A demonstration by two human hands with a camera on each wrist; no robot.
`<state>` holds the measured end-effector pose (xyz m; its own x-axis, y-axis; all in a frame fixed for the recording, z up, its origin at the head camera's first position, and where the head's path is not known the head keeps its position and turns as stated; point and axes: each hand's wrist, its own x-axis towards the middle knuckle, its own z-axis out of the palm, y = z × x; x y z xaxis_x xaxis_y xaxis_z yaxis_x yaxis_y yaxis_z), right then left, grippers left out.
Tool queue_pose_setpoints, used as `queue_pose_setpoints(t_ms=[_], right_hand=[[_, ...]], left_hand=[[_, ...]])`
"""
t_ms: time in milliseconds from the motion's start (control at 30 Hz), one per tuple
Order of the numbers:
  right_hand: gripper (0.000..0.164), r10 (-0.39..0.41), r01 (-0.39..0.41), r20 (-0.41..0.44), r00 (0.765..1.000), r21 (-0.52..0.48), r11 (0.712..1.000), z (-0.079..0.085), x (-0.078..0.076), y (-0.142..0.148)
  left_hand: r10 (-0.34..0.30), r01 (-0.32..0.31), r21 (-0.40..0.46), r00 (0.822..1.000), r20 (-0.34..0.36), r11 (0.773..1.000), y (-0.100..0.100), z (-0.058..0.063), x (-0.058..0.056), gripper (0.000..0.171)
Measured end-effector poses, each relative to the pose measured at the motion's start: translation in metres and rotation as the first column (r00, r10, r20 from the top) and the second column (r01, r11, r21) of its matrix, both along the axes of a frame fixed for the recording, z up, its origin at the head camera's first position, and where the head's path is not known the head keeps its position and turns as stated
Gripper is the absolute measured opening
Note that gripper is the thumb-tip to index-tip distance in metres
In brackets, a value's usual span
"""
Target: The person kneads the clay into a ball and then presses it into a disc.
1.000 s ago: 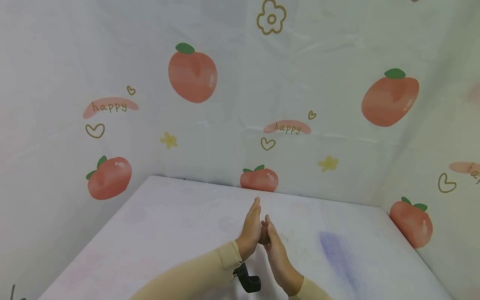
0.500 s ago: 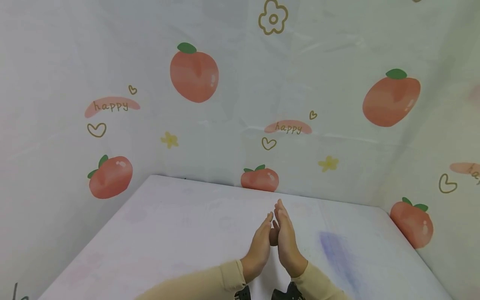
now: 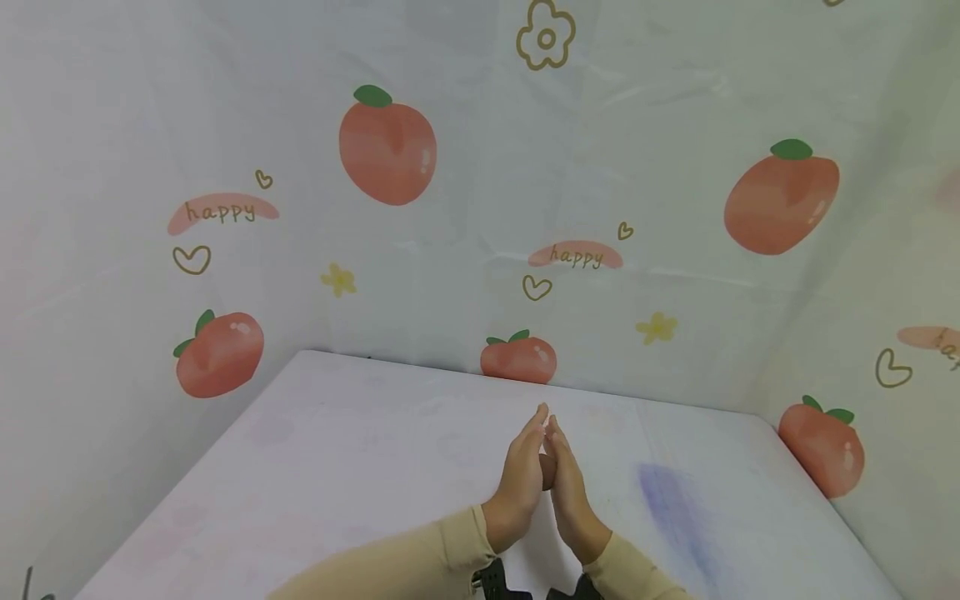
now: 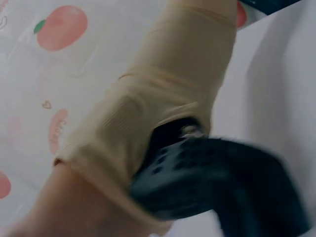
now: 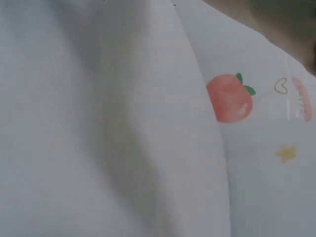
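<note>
In the head view, my left hand [image 3: 516,483] and right hand [image 3: 573,493] stand palm to palm above the table, fingers straight and pointing away, fingertips close together. Between the palms sits a small brown rounded lump [image 3: 548,472], mostly covered by the hands. Neither hand curls its fingers round it. Filling much of the left wrist view is a beige sleeve [image 4: 173,64] with a dark wrist device [image 4: 197,173]; the lump is out of sight there. Only a blurred patch of skin [image 5: 281,29] shows at the top right of the right wrist view.
The white table [image 3: 360,433] carries a faded blue-violet smear [image 3: 678,517] to the right of the hands. Behind it hangs a pale sheet [image 3: 465,208] printed with peaches, hearts and flowers. A thin dark object [image 3: 28,583] pokes in at the bottom left corner.
Both hands first shifted right with the lump between the palms. Since then, the left fingertips have slid forward and the right ones back, the palms rubbing past each other.
</note>
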<state>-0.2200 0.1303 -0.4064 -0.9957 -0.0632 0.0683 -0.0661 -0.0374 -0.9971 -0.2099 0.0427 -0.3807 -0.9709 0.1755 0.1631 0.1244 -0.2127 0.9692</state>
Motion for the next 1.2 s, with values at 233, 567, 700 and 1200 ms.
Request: queue_pose_setpoints(t_ms=[233, 567, 700, 1200], right_hand=[[0.062, 0.061, -0.061, 0.000, 0.998, -0.017, 0.998, -0.006, 0.008, -0.007], [0.059, 0.080, -0.081, -0.049, 0.996, -0.017, 0.997, 0.006, 0.022, -0.013], [0.058, 0.051, -0.050, -0.067, 0.996, 0.013, 0.999, 0.012, 0.021, -0.011], [0.057, -0.038, 0.037, -0.060, 0.997, -0.016, 0.999, 0.018, -0.010, -0.002]], left_hand=[[0.069, -0.069, -0.022, 0.998, 0.006, 0.997, -0.005, -0.001, -0.018, 0.051], [0.069, -0.065, -0.066, 0.996, 0.058, 0.996, -0.008, -0.020, -0.024, 0.052], [0.033, -0.028, -0.081, 0.998, 0.054, 0.996, -0.006, -0.027, -0.020, 0.053], [-0.079, 0.079, -0.050, 0.997, 0.006, 0.996, -0.002, -0.020, 0.006, 0.053]])
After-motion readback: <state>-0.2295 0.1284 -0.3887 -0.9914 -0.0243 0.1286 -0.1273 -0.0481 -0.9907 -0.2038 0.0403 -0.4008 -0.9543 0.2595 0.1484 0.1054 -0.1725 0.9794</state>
